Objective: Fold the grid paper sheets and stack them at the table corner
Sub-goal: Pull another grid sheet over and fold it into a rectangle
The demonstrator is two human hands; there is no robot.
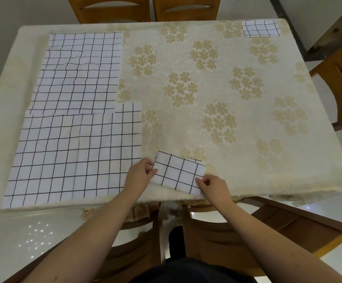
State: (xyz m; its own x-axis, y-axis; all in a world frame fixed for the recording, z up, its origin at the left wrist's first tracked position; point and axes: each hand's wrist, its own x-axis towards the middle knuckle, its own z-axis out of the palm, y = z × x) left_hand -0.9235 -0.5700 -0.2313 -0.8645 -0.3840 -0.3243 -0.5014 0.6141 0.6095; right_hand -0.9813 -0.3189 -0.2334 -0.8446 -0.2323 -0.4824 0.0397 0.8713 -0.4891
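A small folded grid paper sheet (177, 172) lies near the table's front edge, white with black lines. My left hand (139, 173) pinches its left edge, and my right hand (213, 185) pinches its lower right corner. Two large unfolded grid sheets lie flat on the left: one at the front (72, 158) and one further back (80, 72). Another folded grid sheet (261, 28) rests at the far right table corner.
The table (237, 99) wears a cream cloth with tan flower prints. Wooden chairs stand at the far side (145, 9), at the right (339, 82) and just below the front edge (247, 227). A glossy white floor shows at the lower left.
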